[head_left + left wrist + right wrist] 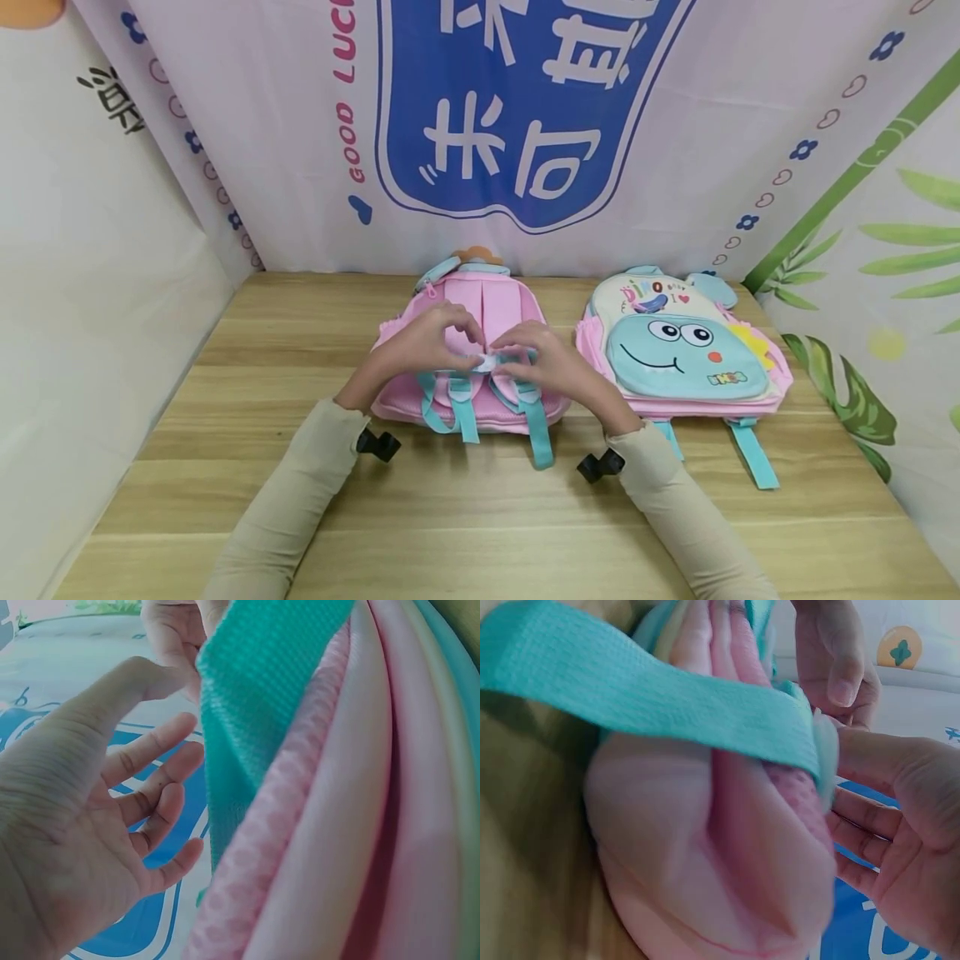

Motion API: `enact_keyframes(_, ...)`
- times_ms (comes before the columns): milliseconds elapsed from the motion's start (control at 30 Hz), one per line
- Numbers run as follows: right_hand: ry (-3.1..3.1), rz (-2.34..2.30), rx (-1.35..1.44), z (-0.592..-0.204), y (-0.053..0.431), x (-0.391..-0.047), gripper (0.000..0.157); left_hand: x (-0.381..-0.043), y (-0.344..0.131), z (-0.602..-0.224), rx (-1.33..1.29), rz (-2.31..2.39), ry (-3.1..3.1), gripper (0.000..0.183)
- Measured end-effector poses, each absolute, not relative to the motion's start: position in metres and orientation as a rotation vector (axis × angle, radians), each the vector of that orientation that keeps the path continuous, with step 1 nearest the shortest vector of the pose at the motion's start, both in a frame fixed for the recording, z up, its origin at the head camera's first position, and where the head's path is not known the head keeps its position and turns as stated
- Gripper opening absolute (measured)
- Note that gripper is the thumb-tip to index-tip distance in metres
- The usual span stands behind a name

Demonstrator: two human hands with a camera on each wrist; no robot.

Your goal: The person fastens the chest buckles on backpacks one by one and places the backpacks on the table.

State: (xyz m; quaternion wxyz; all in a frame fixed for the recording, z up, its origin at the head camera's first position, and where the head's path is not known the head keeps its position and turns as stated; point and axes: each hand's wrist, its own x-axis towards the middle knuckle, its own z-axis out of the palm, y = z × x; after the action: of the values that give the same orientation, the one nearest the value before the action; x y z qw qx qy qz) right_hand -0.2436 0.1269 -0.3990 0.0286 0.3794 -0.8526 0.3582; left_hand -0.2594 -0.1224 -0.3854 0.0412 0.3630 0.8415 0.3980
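Note:
A pink backpack (500, 300) lies on the table with its shoulder straps facing up. Across them runs a teal strap with a small whitish buckle (487, 362) in its middle. My left hand (441, 337) pinches the buckle from the left between thumb and fingers. From the other side my right hand (546, 357) pinches it too, the two hands' fingertips almost meeting. Teal webbing (262, 682) covers part of the left fingertips in the left wrist view. In the right wrist view, a teal strap (652, 705) crosses the pink padding beside my right hand (922, 817).
To the right lies a second backpack (686, 354) with a blue dinosaur face, its teal straps (753, 454) trailing toward me. Loose strap ends (538, 433) hang off the near side of the pink backpack. A printed cloth (300, 167) stands behind the wooden table (465, 517).

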Motion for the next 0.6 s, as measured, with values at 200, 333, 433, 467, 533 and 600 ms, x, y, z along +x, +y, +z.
enact_keyframes(200,-2.694,1.178,1.060,-0.386,0.140,-0.247,0.037,-0.260,-0.121,-0.381,1.071,1.322,2.574,0.026)
enact_keyframes(333,-2.698,1.178,1.008,-0.374,0.152,-0.252,0.039,-0.263,-0.115,-0.377,1.055,1.306,2.630,0.031)
enact_keyframes(433,-2.685,1.164,0.986,-0.364,0.160,-0.256,0.040,-0.265,-0.108,-0.372,1.070,1.257,2.667,0.036)
enact_keyframes(467,-2.684,1.159,0.979,-0.361,0.163,-0.257,0.040,-0.265,-0.105,-0.370,1.076,1.243,2.669,0.038)
enact_keyframes(533,-2.690,1.152,0.961,-0.355,0.170,-0.258,0.042,-0.266,-0.098,-0.367,1.092,1.222,2.666,0.041)
enact_keyframes(600,-2.704,1.116,0.942,-0.350,0.178,-0.259,0.044,-0.267,-0.091,-0.365,1.129,1.213,2.649,0.043)
